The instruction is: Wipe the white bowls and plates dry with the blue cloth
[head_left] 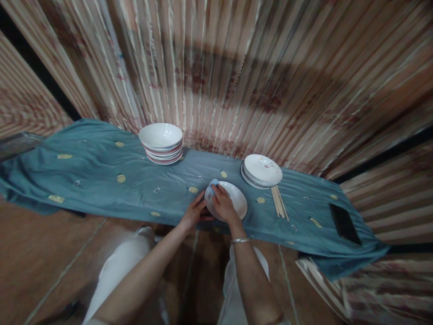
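A white shallow bowl stands near the front edge of the cloth-covered table. My left hand grips its left rim, with some fingers hidden by the side of the bowl. Inside the bowl, my right hand presses a small light-blue cloth against the left part of the inner surface; its fingers are closed over the cloth. Most of the cloth is covered by the hand.
At the back left rises a stack of white bowls with red bands. Stacked plates sit to the right, with several wooden chopsticks in front. A dark phone lies at the right end of the blue-green tablecloth. A pleated curtain hangs behind.
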Demonstrator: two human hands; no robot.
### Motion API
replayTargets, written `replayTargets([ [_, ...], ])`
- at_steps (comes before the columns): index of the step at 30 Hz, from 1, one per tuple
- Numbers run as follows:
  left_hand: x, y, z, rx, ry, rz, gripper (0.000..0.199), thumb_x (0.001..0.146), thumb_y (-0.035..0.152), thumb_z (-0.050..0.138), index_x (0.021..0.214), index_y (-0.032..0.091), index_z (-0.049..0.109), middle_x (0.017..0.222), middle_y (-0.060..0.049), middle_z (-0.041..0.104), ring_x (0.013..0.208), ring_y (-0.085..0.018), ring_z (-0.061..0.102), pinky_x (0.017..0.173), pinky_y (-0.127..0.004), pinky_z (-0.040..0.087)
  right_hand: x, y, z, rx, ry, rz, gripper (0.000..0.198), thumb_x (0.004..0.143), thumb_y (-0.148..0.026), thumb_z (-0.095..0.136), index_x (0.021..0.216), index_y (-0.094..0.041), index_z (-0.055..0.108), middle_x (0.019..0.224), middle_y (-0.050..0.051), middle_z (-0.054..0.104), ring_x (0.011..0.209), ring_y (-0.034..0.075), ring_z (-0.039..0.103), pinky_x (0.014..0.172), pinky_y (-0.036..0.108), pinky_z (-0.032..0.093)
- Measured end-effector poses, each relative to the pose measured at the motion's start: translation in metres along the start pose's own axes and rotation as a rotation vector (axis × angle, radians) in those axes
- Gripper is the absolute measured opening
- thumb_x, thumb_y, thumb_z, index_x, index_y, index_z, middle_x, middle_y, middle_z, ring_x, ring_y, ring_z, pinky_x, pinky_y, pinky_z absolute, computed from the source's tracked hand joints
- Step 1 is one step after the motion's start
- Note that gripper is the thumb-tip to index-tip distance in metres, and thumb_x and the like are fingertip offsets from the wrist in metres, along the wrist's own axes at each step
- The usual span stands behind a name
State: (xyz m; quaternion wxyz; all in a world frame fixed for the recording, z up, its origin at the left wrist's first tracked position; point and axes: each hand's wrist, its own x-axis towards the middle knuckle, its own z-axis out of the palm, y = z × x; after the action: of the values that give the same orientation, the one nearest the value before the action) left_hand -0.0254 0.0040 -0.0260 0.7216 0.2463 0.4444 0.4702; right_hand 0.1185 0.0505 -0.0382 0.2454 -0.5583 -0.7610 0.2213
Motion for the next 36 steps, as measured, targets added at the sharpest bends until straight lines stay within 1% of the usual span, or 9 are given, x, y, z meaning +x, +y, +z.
replayTargets([
  [6, 0.001, -0.001, 0.001, -0.032, -0.016, 0.002, 0.059, 0.092, 0.042, 0.057, 0.148, 0.026, 0.043, 0.119, -0.013, 0.071, 0.086, -0.024, 0.073, 0.069, -0.038, 0.062, -0.004, 0.0, -0.007, 0.145, -0.099, -0.064, 0.049, 0.092, -0.019, 0.046, 0.14, -0.02, 0.055, 0.152, 0.008, 0.046, 0.143, 0.021, 0.039, 0.122, 0.042, 0.027],
  [10, 0.001, 0.0, 0.001, -0.06, -0.046, 0.003, 0.054, 0.092, 0.049, 0.055, 0.138, 0.021, 0.053, 0.11, -0.015, 0.073, 0.086, -0.024, 0.073, 0.068, -0.037, 0.062, -0.01, 0.0, -0.011, 0.286, -0.137, -0.129, 0.046, 0.09, -0.017, 0.047, 0.133, -0.025, 0.061, 0.148, 0.004, 0.052, 0.139, 0.018, 0.045, 0.12, 0.038, 0.031],
  [14, 0.0, 0.002, 0.001, -0.085, -0.051, -0.006, 0.053, 0.087, 0.053, 0.06, 0.125, 0.016, 0.061, 0.103, -0.015, 0.075, 0.086, -0.025, 0.073, 0.067, -0.036, 0.062, -0.017, -0.001, -0.019, 0.453, -0.181, -0.183, 0.038, 0.089, -0.02, 0.051, 0.123, -0.025, 0.068, 0.137, 0.004, 0.062, 0.128, 0.018, 0.056, 0.114, 0.036, 0.038],
  [20, -0.002, 0.005, 0.002, -0.041, -0.045, 0.031, 0.057, 0.087, 0.046, 0.062, 0.138, 0.022, 0.053, 0.108, -0.01, 0.072, 0.081, -0.021, 0.071, 0.066, -0.034, 0.061, -0.03, -0.002, -0.035, 0.594, -0.262, -0.207, 0.022, 0.087, -0.031, 0.062, 0.104, -0.023, 0.075, 0.12, 0.005, 0.071, 0.111, 0.02, 0.064, 0.102, 0.034, 0.046],
  [23, 0.0, 0.003, 0.002, 0.002, -0.038, 0.069, 0.056, 0.087, 0.044, 0.063, 0.138, 0.022, 0.055, 0.11, -0.009, 0.071, 0.076, -0.018, 0.068, 0.061, -0.029, 0.058, -0.036, -0.002, -0.041, 0.61, -0.304, -0.188, 0.018, 0.084, -0.031, 0.067, 0.097, -0.023, 0.076, 0.112, 0.004, 0.072, 0.105, 0.019, 0.066, 0.1, 0.033, 0.046],
  [27, 0.004, -0.001, 0.001, 0.022, 0.0, 0.097, 0.065, 0.079, 0.037, 0.072, 0.139, 0.018, 0.055, 0.088, -0.004, 0.073, 0.062, -0.014, 0.063, 0.054, -0.025, 0.053, -0.046, -0.003, -0.047, 0.596, -0.331, -0.162, 0.013, 0.08, -0.026, 0.07, 0.09, -0.021, 0.076, 0.109, 0.004, 0.071, 0.105, 0.019, 0.065, 0.099, 0.032, 0.045],
  [30, 0.003, -0.002, 0.0, 0.034, -0.007, 0.089, 0.076, 0.074, 0.03, 0.076, 0.143, 0.018, 0.05, 0.078, -0.002, 0.071, 0.061, -0.016, 0.064, 0.052, -0.025, 0.052, -0.055, -0.003, -0.053, 0.571, -0.346, -0.114, 0.011, 0.077, -0.023, 0.07, 0.087, -0.021, 0.076, 0.112, 0.005, 0.07, 0.106, 0.019, 0.064, 0.097, 0.032, 0.046],
  [33, 0.001, 0.001, 0.001, 0.036, -0.024, 0.084, 0.076, 0.075, 0.027, 0.076, 0.145, 0.02, 0.048, 0.082, -0.004, 0.073, 0.066, -0.018, 0.067, 0.053, -0.027, 0.055, -0.065, 0.001, -0.06, 0.526, -0.356, -0.071, 0.011, 0.075, -0.018, 0.07, 0.084, -0.021, 0.076, 0.111, 0.004, 0.071, 0.105, 0.019, 0.065, 0.096, 0.032, 0.046],
  [36, -0.001, 0.004, 0.002, 0.022, -0.034, 0.07, 0.075, 0.076, 0.025, 0.075, 0.146, 0.023, 0.047, 0.097, -0.008, 0.074, 0.074, -0.021, 0.07, 0.058, -0.033, 0.059, -0.073, 0.005, -0.07, 0.449, -0.365, -0.036, 0.015, 0.072, -0.012, 0.068, 0.08, -0.023, 0.076, 0.11, 0.003, 0.073, 0.104, 0.02, 0.066, 0.1, 0.036, 0.044],
])
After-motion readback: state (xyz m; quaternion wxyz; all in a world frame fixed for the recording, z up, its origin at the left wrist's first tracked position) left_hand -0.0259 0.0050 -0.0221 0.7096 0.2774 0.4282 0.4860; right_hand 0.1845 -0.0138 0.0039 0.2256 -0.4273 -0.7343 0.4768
